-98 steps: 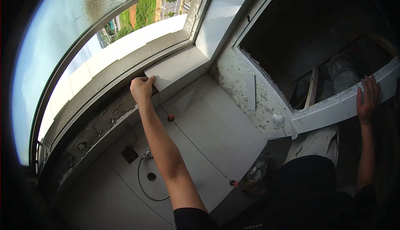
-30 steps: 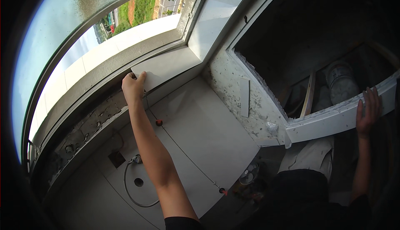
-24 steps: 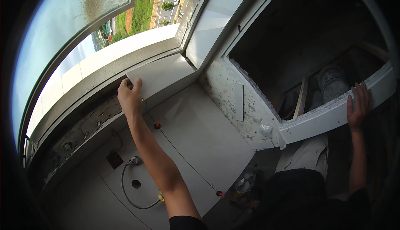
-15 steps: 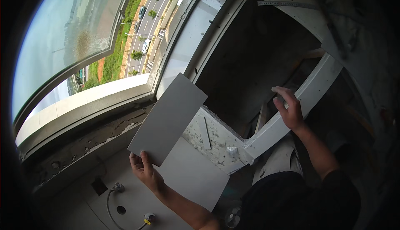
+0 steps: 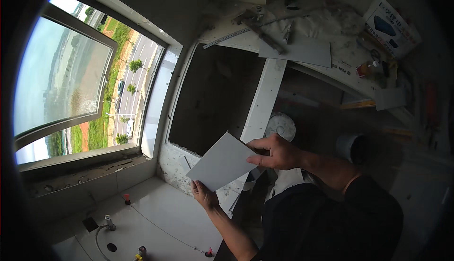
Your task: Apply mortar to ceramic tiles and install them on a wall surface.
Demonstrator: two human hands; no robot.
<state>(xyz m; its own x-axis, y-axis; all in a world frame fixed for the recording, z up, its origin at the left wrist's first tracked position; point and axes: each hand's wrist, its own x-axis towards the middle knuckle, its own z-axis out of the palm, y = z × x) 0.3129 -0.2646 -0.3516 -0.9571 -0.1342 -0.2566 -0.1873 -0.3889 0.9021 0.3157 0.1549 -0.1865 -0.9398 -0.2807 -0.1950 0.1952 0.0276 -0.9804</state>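
My left hand [image 5: 204, 194] grips the lower-left corner of a light grey rectangular tile [image 5: 217, 161]. My right hand [image 5: 276, 152] holds the same tile at its right side, thumb on the face, with the fingers partly hidden. The tile is raised at an angle in front of a dark square opening [image 5: 213, 90], beside a white frame [image 5: 262, 95]. To the left, the window ledge [image 5: 85, 178] has an exposed strip of rough mortar. Below it is a grey tiled surface [image 5: 165, 213] with holes, valves, a metal hose and small red fittings.
An open window [image 5: 66, 71] shows a road below at the left. At the top right, a cluttered white surface [image 5: 312, 48] bears tools, a long ruler or tape, a flat panel and a printed white bag [image 5: 388, 26]. A grey cylinder [image 5: 352, 147] sits in the dark space at the right.
My left hand has lifted the tile off the window ledge and turned it. My right hand has left the white frame and now grips the tile. The view has swung rightward.
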